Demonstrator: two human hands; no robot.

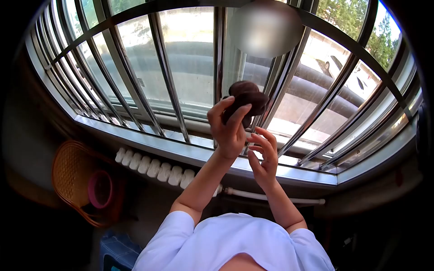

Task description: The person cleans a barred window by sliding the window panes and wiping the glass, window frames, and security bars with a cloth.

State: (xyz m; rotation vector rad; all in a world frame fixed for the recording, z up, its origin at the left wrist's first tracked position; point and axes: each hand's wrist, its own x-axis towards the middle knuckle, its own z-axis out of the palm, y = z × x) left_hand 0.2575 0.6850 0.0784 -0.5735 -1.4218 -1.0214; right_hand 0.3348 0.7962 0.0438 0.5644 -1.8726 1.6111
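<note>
My left hand (227, 128) is raised in front of the window bars, its fingers curled around a dark brown, rounded bundle (247, 100). The bundle has soft, lobed folds; whether it is cloth or something else I cannot tell. Below it and to the right is my right hand (264, 156), fingers loosely bent and apart, with nothing visible in them. The right fingertips are close to the left wrist and apart from the bundle. Part of the bundle is hidden behind my left fingers.
Metal bars (169, 77) cross the window above a pale sill (294, 174). Beneath the sill are a white radiator (153, 169) and a pipe (271, 197). At left stands a wicker chair (68, 180) with a pink basin (92, 194); blue fabric (118, 248) is near the bottom.
</note>
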